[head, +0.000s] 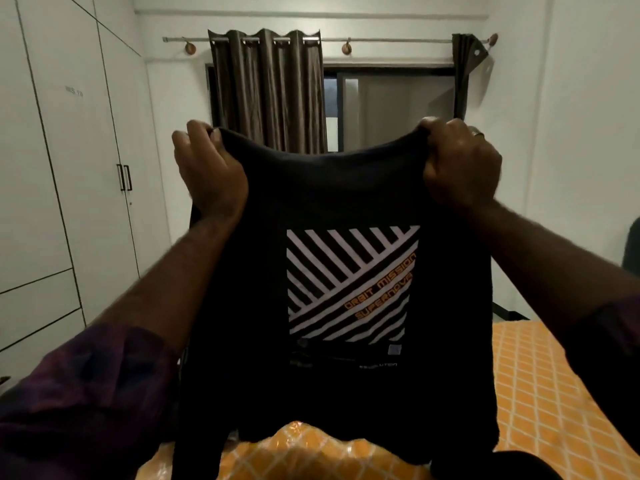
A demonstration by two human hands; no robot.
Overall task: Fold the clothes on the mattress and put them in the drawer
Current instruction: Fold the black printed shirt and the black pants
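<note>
From the head camera, two hands hold up a black cotton T-shirt (332, 188) with a square print of white slanted stripes and orange words on it. The left hand (207, 168) has its fingers curled tight round the top edge of the shirt at one side. The right hand (462, 161) grips the top edge at the other side the same way, and it has a ring (477, 134) on one finger. The hands are well apart, so the top edge stretches between them and dips a little in the middle. The rest of the shirt hangs down below both hands, in front of the arms. Under the hanging shirt lies the mattress with an orange sheet crossed by white lines (540, 393), and the shirt's bottom edge is close to it. Behind the hands there is a brown curtain (266, 91) on a rod by a dark window. To the side of the left hand stands a tall white cupboard (69, 168) with black handles.
</note>
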